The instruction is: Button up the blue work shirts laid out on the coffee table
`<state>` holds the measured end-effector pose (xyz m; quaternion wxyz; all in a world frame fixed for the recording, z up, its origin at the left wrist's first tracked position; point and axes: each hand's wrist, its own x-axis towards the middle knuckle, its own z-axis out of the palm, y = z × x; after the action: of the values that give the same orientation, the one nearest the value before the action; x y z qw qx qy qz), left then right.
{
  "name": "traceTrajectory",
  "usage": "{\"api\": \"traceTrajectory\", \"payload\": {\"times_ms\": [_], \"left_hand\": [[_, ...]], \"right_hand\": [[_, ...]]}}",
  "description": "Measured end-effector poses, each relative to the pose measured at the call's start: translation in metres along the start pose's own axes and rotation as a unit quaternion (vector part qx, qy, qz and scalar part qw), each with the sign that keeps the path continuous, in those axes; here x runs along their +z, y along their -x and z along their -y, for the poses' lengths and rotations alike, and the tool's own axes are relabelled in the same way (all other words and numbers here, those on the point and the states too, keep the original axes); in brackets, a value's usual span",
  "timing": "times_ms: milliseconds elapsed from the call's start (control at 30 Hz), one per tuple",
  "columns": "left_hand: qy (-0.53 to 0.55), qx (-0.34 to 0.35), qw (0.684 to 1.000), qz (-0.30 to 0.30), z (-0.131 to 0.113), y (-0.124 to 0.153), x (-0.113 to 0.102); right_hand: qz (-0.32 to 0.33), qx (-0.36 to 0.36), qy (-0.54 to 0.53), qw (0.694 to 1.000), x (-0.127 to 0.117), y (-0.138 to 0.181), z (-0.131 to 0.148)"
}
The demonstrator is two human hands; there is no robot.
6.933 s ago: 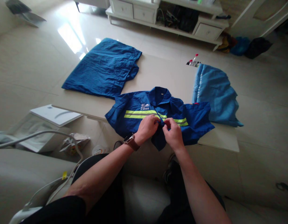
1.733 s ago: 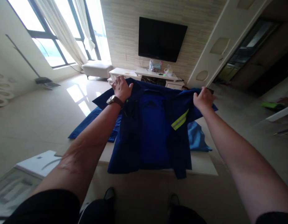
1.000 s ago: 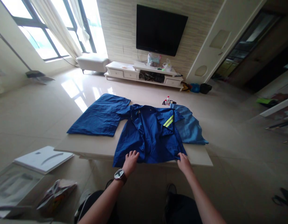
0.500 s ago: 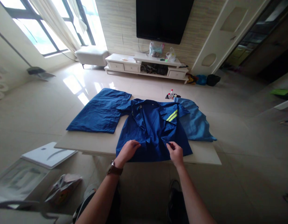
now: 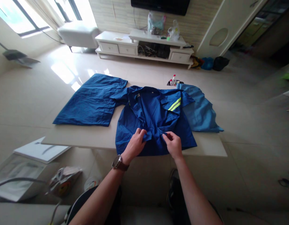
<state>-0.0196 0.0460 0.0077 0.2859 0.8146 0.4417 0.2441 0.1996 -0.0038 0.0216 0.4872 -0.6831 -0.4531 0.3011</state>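
A dark blue short-sleeved work shirt (image 5: 156, 112) lies spread on the white table (image 5: 76, 137), its collar away from me and a yellow-grey reflective stripe across the right side of its front. My left hand (image 5: 136, 142), with a watch on the wrist, pinches the left front edge of the shirt, lifting a small flap. The right front edge is pinched between the thumb and fingers of my right hand (image 5: 173, 143). Both hands are over the lower half of the shirt, a short gap apart.
Blue folded cloth (image 5: 90, 100) covers the table's left part. A lighter blue cloth (image 5: 202, 109) hangs over the right end, with bottles (image 5: 173, 80) behind it. Left of the table stand a clear box with a white lid (image 5: 41, 149) and a plastic bag (image 5: 65, 181). A TV cabinet (image 5: 109, 48) stands beyond.
My left hand has moved up and inward and now lifts a flap of the shirt's edge. My right hand has shifted slightly away from me, still pinching. The camera view has tipped downward.
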Motion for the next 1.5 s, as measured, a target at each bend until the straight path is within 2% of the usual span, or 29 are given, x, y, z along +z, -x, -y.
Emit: {"api": "traceTrajectory", "payload": {"times_ms": [167,300,367,433,533,600,700,833,900,1167,1500], "left_hand": [[-0.039,0.017,0.998,-0.040,-0.004,0.003,-0.011],[-0.020,0.029,0.999,-0.031,-0.005,0.010,-0.011],[-0.022,0.032,0.998,-0.044,-0.010,0.013,-0.010],[-0.046,0.002,0.996,-0.076,-0.016,0.016,-0.007],[-0.080,-0.078,0.984,-0.141,-0.025,0.019,-0.002],[-0.079,-0.096,0.980,-0.157,-0.029,0.020,0.000],[-0.070,-0.070,0.988,-0.122,-0.030,0.021,0.001],[-0.053,0.017,0.998,-0.031,-0.027,0.021,0.001],[-0.034,0.037,0.999,-0.014,-0.025,0.021,0.003],[0.050,0.025,0.997,-0.057,-0.024,0.018,0.010],[0.087,0.044,0.991,-0.087,-0.025,0.019,0.013]], "right_hand": [[0.007,0.000,0.001,1.000,-0.004,0.005,0.003],[0.016,-0.009,0.005,1.000,-0.006,0.010,0.007],[0.025,-0.016,0.006,1.000,-0.005,0.013,0.010],[0.033,-0.024,0.010,0.999,-0.004,0.015,0.012],[0.038,-0.032,0.017,0.999,0.000,0.017,0.015],[0.036,-0.034,0.019,0.999,0.002,0.017,0.017],[0.033,-0.032,0.020,0.999,0.003,0.018,0.017],[0.041,-0.030,0.015,0.999,0.006,0.017,0.017],[0.054,-0.032,0.017,0.998,0.007,0.017,0.015],[0.117,-0.035,0.036,0.992,0.013,0.018,0.007],[0.117,-0.039,0.050,0.991,0.015,0.020,0.008]]}}
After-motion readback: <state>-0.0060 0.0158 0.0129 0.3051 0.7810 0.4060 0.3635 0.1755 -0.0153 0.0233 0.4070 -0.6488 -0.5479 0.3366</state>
